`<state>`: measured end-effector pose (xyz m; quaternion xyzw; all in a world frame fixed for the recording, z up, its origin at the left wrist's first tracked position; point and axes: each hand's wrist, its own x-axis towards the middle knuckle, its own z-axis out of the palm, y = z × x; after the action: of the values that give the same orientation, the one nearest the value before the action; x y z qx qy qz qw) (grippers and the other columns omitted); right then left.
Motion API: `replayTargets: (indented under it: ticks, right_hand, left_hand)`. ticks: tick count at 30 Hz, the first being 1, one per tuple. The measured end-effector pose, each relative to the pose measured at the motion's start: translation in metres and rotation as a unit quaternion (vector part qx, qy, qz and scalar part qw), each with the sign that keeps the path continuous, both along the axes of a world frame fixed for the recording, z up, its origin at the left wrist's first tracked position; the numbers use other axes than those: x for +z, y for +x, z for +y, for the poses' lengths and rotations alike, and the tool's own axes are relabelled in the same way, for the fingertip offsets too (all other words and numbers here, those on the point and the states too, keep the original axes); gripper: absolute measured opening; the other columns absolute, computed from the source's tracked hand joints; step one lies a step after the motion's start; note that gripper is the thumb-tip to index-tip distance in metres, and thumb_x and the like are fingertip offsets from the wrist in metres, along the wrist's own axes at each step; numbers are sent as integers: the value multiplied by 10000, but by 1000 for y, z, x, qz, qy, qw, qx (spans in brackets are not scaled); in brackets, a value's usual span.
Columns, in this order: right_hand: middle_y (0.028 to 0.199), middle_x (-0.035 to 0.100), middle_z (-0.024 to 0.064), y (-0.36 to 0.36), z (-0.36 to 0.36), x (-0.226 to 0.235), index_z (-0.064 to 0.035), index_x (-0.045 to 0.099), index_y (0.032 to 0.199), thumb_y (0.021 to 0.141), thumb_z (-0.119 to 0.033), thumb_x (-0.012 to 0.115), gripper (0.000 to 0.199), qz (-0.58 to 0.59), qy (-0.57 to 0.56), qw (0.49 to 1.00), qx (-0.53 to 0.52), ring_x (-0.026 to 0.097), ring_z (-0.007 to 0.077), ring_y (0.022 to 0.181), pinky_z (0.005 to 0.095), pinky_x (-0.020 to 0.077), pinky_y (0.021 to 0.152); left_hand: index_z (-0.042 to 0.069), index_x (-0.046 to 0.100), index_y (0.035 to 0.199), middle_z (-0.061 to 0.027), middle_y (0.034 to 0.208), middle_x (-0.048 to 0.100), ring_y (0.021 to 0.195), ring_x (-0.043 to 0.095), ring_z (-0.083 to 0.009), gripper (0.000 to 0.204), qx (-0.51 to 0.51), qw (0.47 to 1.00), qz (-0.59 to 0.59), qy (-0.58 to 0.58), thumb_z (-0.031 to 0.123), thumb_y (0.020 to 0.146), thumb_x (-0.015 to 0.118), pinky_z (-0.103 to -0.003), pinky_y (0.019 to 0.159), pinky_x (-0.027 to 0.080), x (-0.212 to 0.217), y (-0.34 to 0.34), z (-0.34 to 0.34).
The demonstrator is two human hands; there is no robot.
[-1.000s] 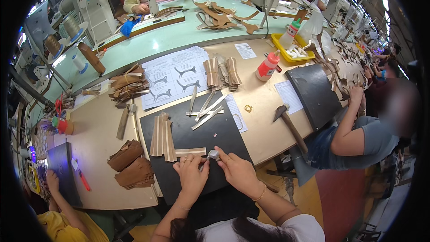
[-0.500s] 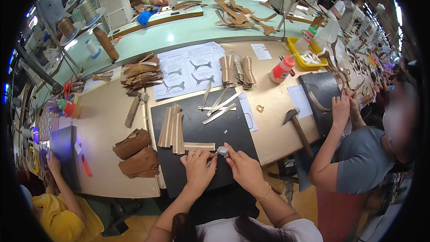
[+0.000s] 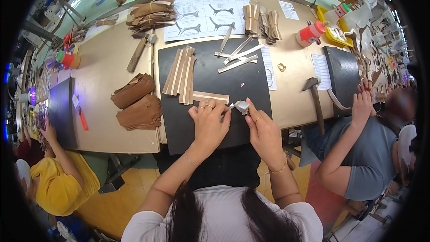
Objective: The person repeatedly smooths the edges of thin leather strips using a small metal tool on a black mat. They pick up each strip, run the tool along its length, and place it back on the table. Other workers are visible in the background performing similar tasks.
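Note:
Over the black board [image 3: 207, 124], my left hand [image 3: 210, 123] is closed, its fingers pinching the end of a thin pale strip. My right hand [image 3: 265, 135] grips a small silvery-white folded piece [image 3: 242, 106] between thumb and forefinger; whether strip and piece are one cannot be told. Just beyond the left fingers lies a brown strip with a cream band [image 3: 212, 97]. More such banded strips [image 3: 180, 76] lie overlapping at the board's left. Several loose silvery-white strips [image 3: 241, 58] rest on its far right part.
Stacks of brown leather pieces [image 3: 139, 103] and a hammer [image 3: 138, 54] lie left of the board. A printed sheet [image 3: 206, 13] and bundled strips [image 3: 262, 21] lie beyond it. A red bottle [image 3: 311, 34] and another hammer [image 3: 316, 101] are right. Co-workers [image 3: 358, 157] sit on both sides.
The view has tilted downward, so the table sits higher in the picture. Both hands stay over the board's near part, still holding the pale strip and the silvery piece.

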<state>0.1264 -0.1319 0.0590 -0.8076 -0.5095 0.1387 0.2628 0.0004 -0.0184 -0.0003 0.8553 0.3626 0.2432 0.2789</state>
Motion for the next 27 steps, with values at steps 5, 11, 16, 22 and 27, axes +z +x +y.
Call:
replayTargets:
  ticks: [5,11,16,22,27]
  right_hand:
    - [880,639,120,-3,4,-2,-85,566,1459,1001,-127,621,463,-2,-3,1000,7,657,332,726,423,536,665]
    - [886,644,120,-3,7,-1,-113,575,1454,1006,-158,615,452,-23,-41,999,1,674,336,744,432,544,666]
    - [881,648,106,-1,7,-1,-108,583,1446,1005,-175,619,447,-24,-28,999,7,672,323,719,418,548,648]
    - [858,636,99,-1,3,-4,-103,588,1440,997,-171,626,449,-38,-7,999,11,662,309,695,403,547,635]
    - [848,630,101,0,2,-2,-106,591,1436,994,-174,629,449,-41,-8,999,10,663,310,690,400,549,627]
  left_hand:
    - [116,725,861,-14,901,616,973,558,-226,91,3,1000,6,7,168,829,792,-417,853,299,-1,0,-1]
    - [118,721,883,-34,937,623,1002,566,-236,111,1,1000,25,7,201,836,778,-431,865,303,2,0,-2]
    - [120,728,937,-18,968,640,1004,563,-228,165,-2,1000,15,11,212,816,792,-417,874,306,1,0,0]
    - [123,736,962,-14,974,639,1016,559,-227,190,-8,1000,13,13,225,814,795,-420,874,309,-3,0,-3]
    - [131,732,967,-18,973,627,1029,559,-228,193,-18,999,29,16,243,821,791,-440,867,312,-3,1,-4]
